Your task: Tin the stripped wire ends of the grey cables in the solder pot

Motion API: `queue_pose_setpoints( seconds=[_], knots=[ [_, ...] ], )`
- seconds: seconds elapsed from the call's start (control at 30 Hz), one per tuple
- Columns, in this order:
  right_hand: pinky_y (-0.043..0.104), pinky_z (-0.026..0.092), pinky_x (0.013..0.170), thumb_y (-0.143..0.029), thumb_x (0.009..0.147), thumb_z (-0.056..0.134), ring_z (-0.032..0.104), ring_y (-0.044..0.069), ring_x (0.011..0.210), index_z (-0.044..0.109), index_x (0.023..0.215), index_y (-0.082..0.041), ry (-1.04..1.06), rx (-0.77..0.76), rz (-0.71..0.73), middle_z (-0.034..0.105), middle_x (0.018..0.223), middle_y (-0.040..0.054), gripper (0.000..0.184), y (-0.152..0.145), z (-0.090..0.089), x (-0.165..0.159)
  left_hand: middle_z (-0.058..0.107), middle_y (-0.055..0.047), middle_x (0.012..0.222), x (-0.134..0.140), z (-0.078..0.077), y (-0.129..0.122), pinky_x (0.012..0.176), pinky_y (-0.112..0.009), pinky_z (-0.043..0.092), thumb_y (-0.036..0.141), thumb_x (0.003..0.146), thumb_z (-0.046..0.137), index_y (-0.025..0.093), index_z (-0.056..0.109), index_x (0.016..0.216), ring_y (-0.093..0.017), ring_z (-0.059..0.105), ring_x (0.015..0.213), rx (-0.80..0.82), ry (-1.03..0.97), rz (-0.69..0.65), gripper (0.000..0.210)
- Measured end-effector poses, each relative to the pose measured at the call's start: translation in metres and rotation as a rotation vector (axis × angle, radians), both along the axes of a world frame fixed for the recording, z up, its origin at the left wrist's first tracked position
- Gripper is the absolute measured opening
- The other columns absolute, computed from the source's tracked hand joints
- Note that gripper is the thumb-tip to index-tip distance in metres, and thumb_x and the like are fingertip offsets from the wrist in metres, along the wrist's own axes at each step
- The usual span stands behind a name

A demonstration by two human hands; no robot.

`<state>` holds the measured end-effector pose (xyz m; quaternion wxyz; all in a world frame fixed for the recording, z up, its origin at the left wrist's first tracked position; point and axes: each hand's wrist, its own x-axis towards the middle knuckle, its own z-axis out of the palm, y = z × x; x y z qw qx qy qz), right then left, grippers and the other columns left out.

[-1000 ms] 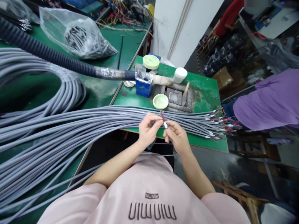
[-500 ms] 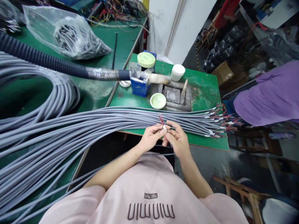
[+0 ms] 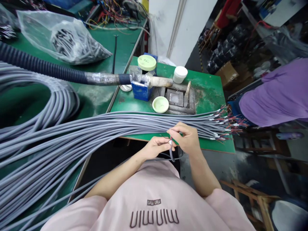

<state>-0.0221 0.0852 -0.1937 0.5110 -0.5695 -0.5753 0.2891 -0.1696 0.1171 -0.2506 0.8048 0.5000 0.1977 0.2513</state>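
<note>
Between finger and thumb, my left hand [image 3: 157,148] pinches a grey cable [image 3: 171,154] close to its white-wrapped end. My right hand [image 3: 185,137] is closed just above, its fingertips on the thin red wires [image 3: 170,138] that come out of that end. One dark wire sticks out to the left over my left fingers. Right behind my hands, a thick bundle of grey cables [image 3: 134,122] runs across the green table, and its stripped ends [image 3: 226,123] with white wraps and fanned coloured wires lie at the right.
A solder pot [image 3: 176,97] is set behind the bundle, beside a pale green dish [image 3: 160,104], a white jar [image 3: 180,74] and a blue box [image 3: 141,91]. A ribbed hose [image 3: 67,73] crosses from the left. A person in a purple shirt [image 3: 276,93] is at the right.
My right hand has moved up from the cable onto the wires, which were fanned upward before. The cable's grey length now shows hanging below my left hand. The view has shifted slightly.
</note>
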Motion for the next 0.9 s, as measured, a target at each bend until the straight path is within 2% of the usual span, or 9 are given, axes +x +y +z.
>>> queue_pose_setpoints(
  seconds=[0.2,0.27,0.37,0.43,0.53,0.7,0.9],
  knots=[
    [0.027,0.044,0.060,-0.019,0.078,0.064,0.055,0.013,0.060,0.070,0.065,-0.021,0.213,0.189,-0.284,0.059,0.060,-0.0023,0.014,0.007,0.000,0.025,0.072,-0.008,0.078,-0.008,-0.005,0.000,0.076,-0.026,0.051,0.041,0.077,0.074,0.012,0.075,0.087,-0.014,0.065,0.074,0.027,-0.001,0.032,0.031],
    [0.028,0.044,0.060,-0.022,0.079,0.064,0.055,0.014,0.060,0.071,0.068,-0.021,0.138,0.138,-0.213,0.060,0.061,-0.0017,0.013,0.004,0.002,0.031,0.072,-0.008,0.078,-0.008,-0.007,-0.001,0.076,-0.025,0.051,0.041,0.076,0.074,0.013,0.075,0.087,-0.013,0.064,0.072,-0.006,0.004,0.067,0.030],
    [0.028,0.045,0.060,-0.026,0.080,0.066,0.058,0.014,0.064,0.073,0.071,-0.021,-0.020,-0.027,0.030,0.065,0.067,0.0002,0.012,-0.003,0.000,0.028,0.072,-0.007,0.076,-0.006,-0.007,0.000,0.075,-0.024,0.051,0.040,0.074,0.077,0.013,0.076,0.085,-0.012,0.064,0.070,-0.051,-0.010,0.092,0.029],
    [0.027,0.046,0.061,-0.027,0.078,0.068,0.058,0.014,0.065,0.073,0.073,-0.022,-0.033,-0.092,0.110,0.066,0.069,0.0002,0.009,-0.005,-0.003,0.022,0.072,-0.006,0.076,-0.005,-0.007,0.000,0.074,-0.024,0.051,0.039,0.072,0.078,0.013,0.076,0.082,-0.012,0.064,0.069,-0.063,-0.028,0.081,0.028],
    [0.027,0.046,0.061,-0.025,0.077,0.070,0.058,0.013,0.063,0.073,0.074,-0.022,0.035,-0.127,0.125,0.065,0.069,-0.0006,0.005,-0.005,-0.009,0.016,0.072,-0.006,0.077,-0.002,-0.008,-0.001,0.073,-0.023,0.051,0.040,0.072,0.078,0.013,0.076,0.080,-0.012,0.063,0.070,-0.068,-0.039,0.058,0.028],
    [0.028,0.043,0.058,-0.025,0.078,0.069,0.056,0.013,0.060,0.070,0.067,-0.020,0.098,-0.125,0.116,0.061,0.065,-0.0011,0.012,-0.003,-0.014,0.012,0.072,-0.006,0.076,0.001,-0.010,-0.006,0.073,-0.026,0.053,0.041,0.069,0.079,0.014,0.076,0.083,-0.013,0.064,0.070,-0.090,-0.026,0.055,0.031],
    [0.027,0.044,0.060,-0.020,0.080,0.070,0.056,0.012,0.062,0.070,0.070,-0.023,0.077,0.041,-0.007,0.062,0.066,-0.0025,0.010,-0.009,-0.019,0.009,0.073,-0.006,0.077,-0.004,-0.016,-0.004,0.074,-0.023,0.051,0.040,0.071,0.079,0.015,0.077,0.086,-0.011,0.064,0.070,-0.122,-0.023,0.160,0.029]
  ],
)
